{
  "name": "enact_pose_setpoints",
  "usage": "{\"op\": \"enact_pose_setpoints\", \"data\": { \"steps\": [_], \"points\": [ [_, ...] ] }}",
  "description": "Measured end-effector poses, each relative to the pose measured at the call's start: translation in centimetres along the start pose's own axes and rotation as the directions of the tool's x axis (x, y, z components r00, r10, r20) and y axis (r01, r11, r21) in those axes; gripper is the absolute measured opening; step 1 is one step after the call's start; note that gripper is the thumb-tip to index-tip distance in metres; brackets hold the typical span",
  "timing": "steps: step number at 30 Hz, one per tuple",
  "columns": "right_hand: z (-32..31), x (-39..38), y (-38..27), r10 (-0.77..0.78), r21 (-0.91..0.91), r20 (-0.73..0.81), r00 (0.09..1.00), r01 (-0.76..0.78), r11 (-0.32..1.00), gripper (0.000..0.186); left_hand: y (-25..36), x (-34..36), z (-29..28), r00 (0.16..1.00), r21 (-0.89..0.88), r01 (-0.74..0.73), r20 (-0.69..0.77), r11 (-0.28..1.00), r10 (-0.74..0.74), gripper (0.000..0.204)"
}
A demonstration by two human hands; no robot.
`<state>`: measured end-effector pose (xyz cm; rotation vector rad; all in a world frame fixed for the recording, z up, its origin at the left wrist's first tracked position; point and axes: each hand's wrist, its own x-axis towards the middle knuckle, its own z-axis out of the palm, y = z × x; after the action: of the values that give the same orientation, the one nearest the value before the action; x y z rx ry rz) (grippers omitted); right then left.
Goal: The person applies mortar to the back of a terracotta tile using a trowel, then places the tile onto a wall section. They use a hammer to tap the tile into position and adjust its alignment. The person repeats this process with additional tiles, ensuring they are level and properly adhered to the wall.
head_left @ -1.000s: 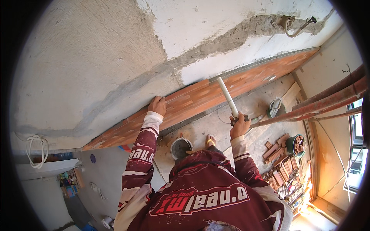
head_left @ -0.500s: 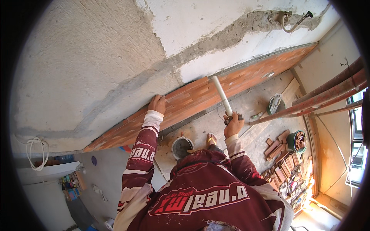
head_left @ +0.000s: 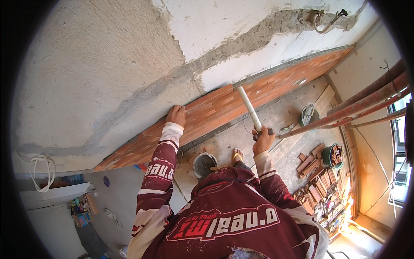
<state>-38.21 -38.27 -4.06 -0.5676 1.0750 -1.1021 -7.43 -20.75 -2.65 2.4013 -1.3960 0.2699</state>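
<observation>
A low band of reddish-brown brick tiles (head_left: 215,103) runs along the foot of the plastered wall. My left hand (head_left: 176,116) is at the band's top edge, its fingers curled against a brick tile there. In my right hand (head_left: 263,140) is what looks like a hammer (head_left: 249,105), gripped at its dark head. Its long white handle points toward the wall, with the far end at or close to the tile face near the top row; whether it touches, I cannot tell.
A mortar bucket (head_left: 204,164) stands on the floor below the tiles. To the right are a bucket with a tool (head_left: 308,115), loose brick tiles (head_left: 318,190), a tub of tile pieces (head_left: 333,156) and slanting reddish poles (head_left: 371,101). Cables (head_left: 42,173) hang at the left.
My right hand and the hammer have shifted very slightly, the handle's end a touch lower. My left hand keeps its place at the tiles' top edge.
</observation>
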Motion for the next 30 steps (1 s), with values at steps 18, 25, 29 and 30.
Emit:
{"op": "enact_pose_setpoints", "data": {
  "steps": [18, 25, 29, 30],
  "points": [
    [1.4, -4.9, 2.0, 0.261, -0.191, 0.141, 0.955, -0.233, 0.954, 0.015, 0.4, 0.2, -0.4, 1.0, -0.018, 0.025, -0.008, 1.0, -0.025, 0.015],
    [0.8, -4.8, 2.4, 0.235, -0.135, 0.109, 0.966, -0.22, 0.966, 0.015, 0.1, 0.0, -0.2, 1.0, -0.003, 0.025, 0.002, 1.0, -0.025, 0.016],
    [-0.5, -3.6, 1.9, 0.172, -0.103, 0.055, 0.984, -0.166, 0.981, 0.017, 0.4, 0.1, -0.4, 1.0, -0.009, 0.028, 0.01, 1.0, -0.028, 0.017],
    [-0.7, -3.1, 2.0, 0.152, -0.088, 0.036, 0.988, -0.148, 0.985, 0.017, 0.4, 0.1, -0.4, 1.0, -0.009, 0.028, 0.012, 1.0, -0.028, 0.017]
  ]
}}
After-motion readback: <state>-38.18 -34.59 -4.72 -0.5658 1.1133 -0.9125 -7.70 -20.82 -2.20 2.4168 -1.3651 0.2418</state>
